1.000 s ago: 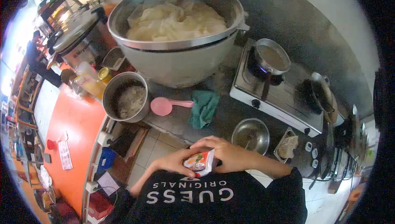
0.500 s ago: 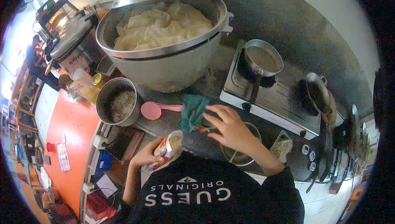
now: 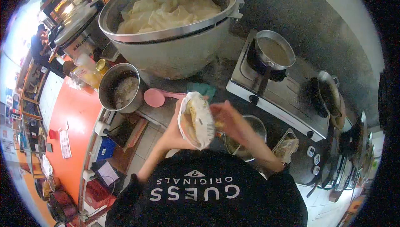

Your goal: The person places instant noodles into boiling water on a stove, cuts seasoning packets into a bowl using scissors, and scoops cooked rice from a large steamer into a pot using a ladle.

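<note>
My left hand [image 3: 170, 132] is closed around an opened instant noodle packet [image 3: 203, 122], held upright in front of my chest. Yellowish noodles [image 3: 192, 112] show through its torn top. Close against the packet's right side is my right hand [image 3: 233, 120], smeared by motion, so its fingers cannot be made out. Behind the packet lies a green cloth [image 3: 203, 88], partly covered. A pink ladle [image 3: 154, 97] rests on the counter to its left. Under my right forearm stands a metal bowl [image 3: 255, 129] with a utensil in it.
A big rice cooker [image 3: 171, 54] holding cloth-covered contents stands at the back. A small pot [image 3: 139, 93] with rice remains sits left. On the right, a gas stove [image 3: 291, 110] carries a saucepan [image 3: 287, 56] of liquid and a wok [image 3: 327, 87]. Another person [image 3: 39, 47] is far left.
My left hand has raised the noodle packet and moved it right, turning its opening into view. My right hand has come in from over the cloth to the packet's side. The view has shifted slightly.
</note>
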`<act>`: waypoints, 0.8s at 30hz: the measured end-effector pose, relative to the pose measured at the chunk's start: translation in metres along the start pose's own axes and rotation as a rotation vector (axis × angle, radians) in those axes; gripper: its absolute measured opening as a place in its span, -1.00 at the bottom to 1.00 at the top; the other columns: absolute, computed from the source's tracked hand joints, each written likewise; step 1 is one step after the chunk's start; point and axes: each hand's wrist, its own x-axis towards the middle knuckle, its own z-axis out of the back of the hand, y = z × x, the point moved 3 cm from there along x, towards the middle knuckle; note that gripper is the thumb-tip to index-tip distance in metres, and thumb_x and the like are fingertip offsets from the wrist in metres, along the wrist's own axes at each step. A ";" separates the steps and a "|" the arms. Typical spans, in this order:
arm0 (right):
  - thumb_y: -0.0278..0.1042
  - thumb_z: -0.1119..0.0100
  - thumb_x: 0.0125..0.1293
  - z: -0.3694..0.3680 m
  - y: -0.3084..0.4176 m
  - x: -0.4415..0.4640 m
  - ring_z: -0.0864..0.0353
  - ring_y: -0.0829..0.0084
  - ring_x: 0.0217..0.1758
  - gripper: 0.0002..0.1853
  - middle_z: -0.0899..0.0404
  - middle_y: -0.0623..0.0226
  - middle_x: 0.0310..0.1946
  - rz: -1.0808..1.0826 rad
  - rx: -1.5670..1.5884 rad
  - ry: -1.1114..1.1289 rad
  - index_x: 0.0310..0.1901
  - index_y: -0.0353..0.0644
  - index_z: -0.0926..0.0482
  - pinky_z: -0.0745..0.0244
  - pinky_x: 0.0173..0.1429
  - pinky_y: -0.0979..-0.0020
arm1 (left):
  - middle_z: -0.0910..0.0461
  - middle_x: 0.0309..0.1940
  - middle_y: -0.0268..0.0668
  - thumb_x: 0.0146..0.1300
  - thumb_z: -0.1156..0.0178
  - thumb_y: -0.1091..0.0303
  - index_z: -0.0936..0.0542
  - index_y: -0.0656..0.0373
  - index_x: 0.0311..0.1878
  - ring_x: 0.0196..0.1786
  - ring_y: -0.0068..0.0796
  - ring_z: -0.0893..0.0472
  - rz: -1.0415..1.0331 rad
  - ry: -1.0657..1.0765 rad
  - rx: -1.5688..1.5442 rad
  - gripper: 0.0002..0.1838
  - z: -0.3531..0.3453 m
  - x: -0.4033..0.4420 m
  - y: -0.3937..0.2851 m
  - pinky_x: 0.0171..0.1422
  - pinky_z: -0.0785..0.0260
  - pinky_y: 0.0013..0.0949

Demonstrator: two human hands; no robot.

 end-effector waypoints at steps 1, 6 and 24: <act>0.18 0.09 0.33 -0.011 -0.010 0.003 -0.37 0.38 0.22 -0.39 -0.41 0.27 0.14 -0.093 0.231 0.239 0.21 -0.13 -0.31 -0.26 0.27 0.21 | -0.05 0.36 -0.05 -0.44 -0.61 0.14 0.12 0.23 0.39 0.42 -0.22 -0.07 -0.070 0.015 0.010 0.36 -0.006 0.009 0.003 0.43 0.05 -0.20; 0.03 0.07 0.36 0.016 0.022 -0.004 -0.38 0.33 0.23 -0.46 -0.36 0.27 0.20 0.185 0.350 -0.064 0.24 -0.14 -0.28 -0.28 0.31 0.18 | 0.19 0.42 0.08 -0.43 -0.58 0.00 0.38 0.18 0.41 0.47 -0.06 0.13 -0.077 0.007 0.315 0.51 -0.027 0.028 -0.011 0.48 0.27 -0.10; 0.00 0.24 0.40 0.170 0.320 0.039 -0.54 -0.21 -0.34 -0.66 -0.55 -0.16 -0.45 0.733 -1.991 -1.203 -0.17 -0.15 -0.30 -0.39 -0.31 -0.10 | -0.11 0.33 -0.14 -0.24 -0.54 0.29 0.20 -0.03 0.43 0.36 -0.18 -0.19 0.132 -0.106 0.106 0.27 -0.013 -0.037 0.015 0.40 0.00 -0.02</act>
